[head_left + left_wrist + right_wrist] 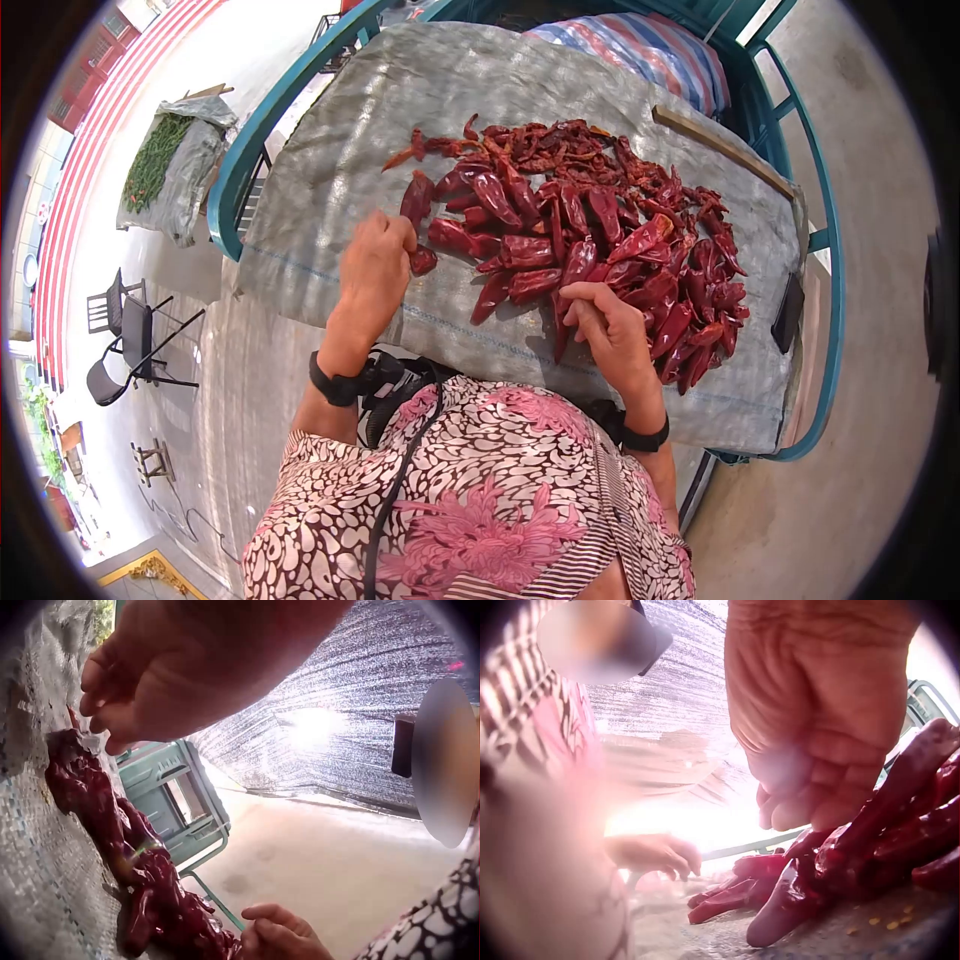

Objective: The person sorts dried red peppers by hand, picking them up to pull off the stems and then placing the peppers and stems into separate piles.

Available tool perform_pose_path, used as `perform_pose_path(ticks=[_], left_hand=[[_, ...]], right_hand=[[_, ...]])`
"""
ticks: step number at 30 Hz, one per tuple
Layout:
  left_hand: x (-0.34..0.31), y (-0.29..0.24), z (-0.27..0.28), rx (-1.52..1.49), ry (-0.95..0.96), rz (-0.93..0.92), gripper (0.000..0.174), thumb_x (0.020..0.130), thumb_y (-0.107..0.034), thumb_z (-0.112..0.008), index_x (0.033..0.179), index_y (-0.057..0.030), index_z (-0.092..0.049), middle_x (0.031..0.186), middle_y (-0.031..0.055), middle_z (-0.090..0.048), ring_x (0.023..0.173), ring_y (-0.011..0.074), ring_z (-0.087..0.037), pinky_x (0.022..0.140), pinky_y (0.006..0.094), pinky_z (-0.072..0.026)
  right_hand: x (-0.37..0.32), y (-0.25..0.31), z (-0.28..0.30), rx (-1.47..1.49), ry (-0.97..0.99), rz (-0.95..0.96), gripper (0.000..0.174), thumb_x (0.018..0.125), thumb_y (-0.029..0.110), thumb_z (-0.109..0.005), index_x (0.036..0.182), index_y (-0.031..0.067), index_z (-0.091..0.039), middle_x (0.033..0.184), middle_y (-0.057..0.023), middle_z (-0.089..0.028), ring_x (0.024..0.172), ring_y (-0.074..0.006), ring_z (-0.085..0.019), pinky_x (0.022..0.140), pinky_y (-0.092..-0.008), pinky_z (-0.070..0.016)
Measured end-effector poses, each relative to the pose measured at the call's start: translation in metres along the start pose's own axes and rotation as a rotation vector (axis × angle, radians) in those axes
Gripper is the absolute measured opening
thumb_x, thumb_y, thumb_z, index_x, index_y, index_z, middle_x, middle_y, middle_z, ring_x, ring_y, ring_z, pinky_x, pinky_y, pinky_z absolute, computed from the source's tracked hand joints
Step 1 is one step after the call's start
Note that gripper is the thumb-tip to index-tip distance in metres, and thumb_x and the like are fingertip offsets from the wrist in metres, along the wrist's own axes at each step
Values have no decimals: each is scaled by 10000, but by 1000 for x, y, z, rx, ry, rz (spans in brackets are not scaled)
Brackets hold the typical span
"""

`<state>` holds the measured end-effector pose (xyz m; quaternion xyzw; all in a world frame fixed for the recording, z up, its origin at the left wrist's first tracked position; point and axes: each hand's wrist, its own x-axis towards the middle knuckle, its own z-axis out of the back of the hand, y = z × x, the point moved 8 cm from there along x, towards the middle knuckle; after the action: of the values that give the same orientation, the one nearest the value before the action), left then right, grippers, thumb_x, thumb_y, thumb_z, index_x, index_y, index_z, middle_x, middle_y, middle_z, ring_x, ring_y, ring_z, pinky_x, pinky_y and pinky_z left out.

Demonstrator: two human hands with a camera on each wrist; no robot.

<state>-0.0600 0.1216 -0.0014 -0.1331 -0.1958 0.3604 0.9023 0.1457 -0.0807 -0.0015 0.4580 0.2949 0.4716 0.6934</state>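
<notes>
Several glossy dark-red chili peppers (495,200) lie in a pile on a grey woven sheet (340,150). My left hand (378,265) hovers at the pile's left side, fingers loosely bent, beside a loose chili (417,196) and a short red piece (423,261). In the left wrist view, nothing shows between that hand's (157,682) fingers. At the front of the pile, my right hand (612,335) has its fingers loosely curled close over a chili (562,325). The right wrist view shows this hand's (817,727) fingertips just above the peppers (780,904), with nothing visible in them.
Smaller, wrinkled chilies (570,140) spread along the back of the pile. A wooden strip (725,152) and a dark flat object (788,313) lie at the sheet's right side. Teal metal rails (232,185) frame it. A striped bag (640,55) sits behind.
</notes>
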Motion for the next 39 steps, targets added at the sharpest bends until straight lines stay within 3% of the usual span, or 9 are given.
perform_pose_path(ticks=[13,16,20,22,25,28,31,34,39], left_hand=[[-4,-28,-2,-47,255,-163,282,780,-15,-702,1056,-78,-696,979,94,-641,980,301,-596,853,401,-489],[-5,-48,-16,-513,397,-73,240,804,-28,-722,1041,-50,-688,956,79,-693,900,237,-626,798,364,-501],[-6,-85,-33,-731,483,-27,202,846,-39,-711,1046,-27,-686,924,84,-693,823,193,-648,738,330,-510],[-6,-92,-48,-810,538,25,199,853,-47,-715,1046,-14,-682,905,89,-685,798,192,-657,724,322,-514],[-6,-98,-48,-722,506,-149,183,855,-43,-709,1030,-5,-674,891,94,-676,790,194,-658,726,320,-518],[-8,-87,-37,-672,507,-39,154,865,-64,-701,1003,-2,-670,912,104,-676,778,200,-657,730,325,-517],[3,-53,-12,-452,300,30,219,849,-97,-657,1059,-36,-660,1012,156,-664,963,353,-662,810,426,-523],[1,-27,0,-294,257,154,277,852,-74,-628,1128,-53,-639,1121,152,-639,1010,370,-645,841,447,-518],[9,-28,-11,-107,-17,-6,414,865,-65,-635,1276,-70,-584,1198,157,-587,1017,375,-637,848,452,-525]], right_hand=[[8,5,-4,-75,-21,95,219,973,73,-643,1191,62,-666,825,-87,-680,693,-152,-667,637,-273,-525],[14,21,-10,-99,38,143,264,946,120,-694,1201,64,-657,853,-106,-692,700,-183,-689,634,-292,-534],[19,28,-27,-167,167,101,314,912,157,-739,1197,62,-647,882,-109,-715,728,-243,-719,636,-333,-550],[16,28,-28,-191,84,253,297,910,147,-735,1181,63,-646,883,-121,-719,762,-294,-725,640,-368,-554],[10,17,-27,-184,109,191,264,926,129,-712,1174,62,-650,889,-133,-717,767,-306,-722,639,-371,-553],[9,13,-20,-179,89,183,210,940,99,-687,1143,52,-667,888,-143,-712,753,-303,-717,639,-361,-550],[7,18,-7,-145,-26,211,167,942,76,-675,1105,41,-684,883,-146,-707,737,-300,-708,639,-351,-547],[4,17,-7,-124,-17,182,161,928,61,-679,1086,36,-691,891,-143,-707,741,-298,-705,646,-346,-547],[4,22,-16,-198,13,270,182,904,48,-686,1085,37,-690,939,-135,-719,797,-305,-716,675,-357,-558]])
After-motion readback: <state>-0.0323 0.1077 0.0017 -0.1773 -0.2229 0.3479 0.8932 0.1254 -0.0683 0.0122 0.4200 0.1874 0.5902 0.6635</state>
